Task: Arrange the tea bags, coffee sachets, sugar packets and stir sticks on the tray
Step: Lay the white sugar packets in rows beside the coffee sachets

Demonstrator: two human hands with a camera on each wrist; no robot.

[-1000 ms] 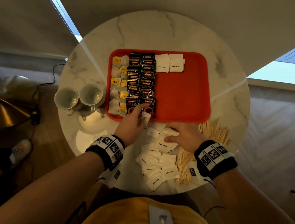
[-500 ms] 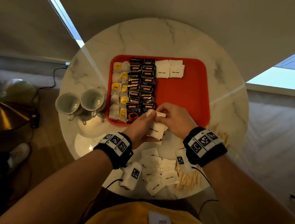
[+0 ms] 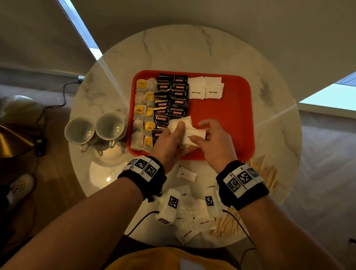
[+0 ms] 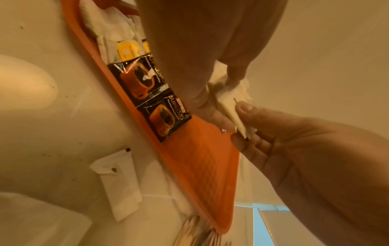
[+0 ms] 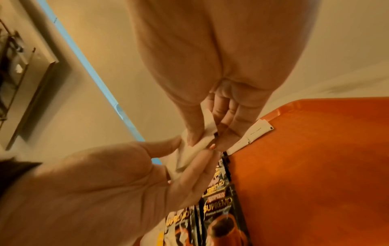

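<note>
A red tray (image 3: 233, 122) lies on the round marble table. On its left side stand tea bags (image 3: 141, 112) and black coffee sachets (image 3: 171, 98); white sugar packets (image 3: 205, 90) lie at its top middle. Above the tray's front part both hands hold a small bunch of white sugar packets (image 3: 189, 133). My left hand (image 3: 170, 140) grips the bunch from the left, thumb on top. My right hand (image 3: 212, 142) pinches its right end (image 4: 235, 113). More loose sugar packets (image 3: 189, 219) and wooden stir sticks (image 3: 265, 175) lie on the table in front of the tray.
Two white cups (image 3: 94, 130) stand on saucers left of the tray. One sugar packet (image 3: 186, 174) lies alone just in front of the tray. The table edge (image 3: 185, 245) is close to my body. Cables run from the wrist cameras.
Both hands lifted a bunch of sugar packets from the pile in front of the tray and carried it forward over the tray's front part.
</note>
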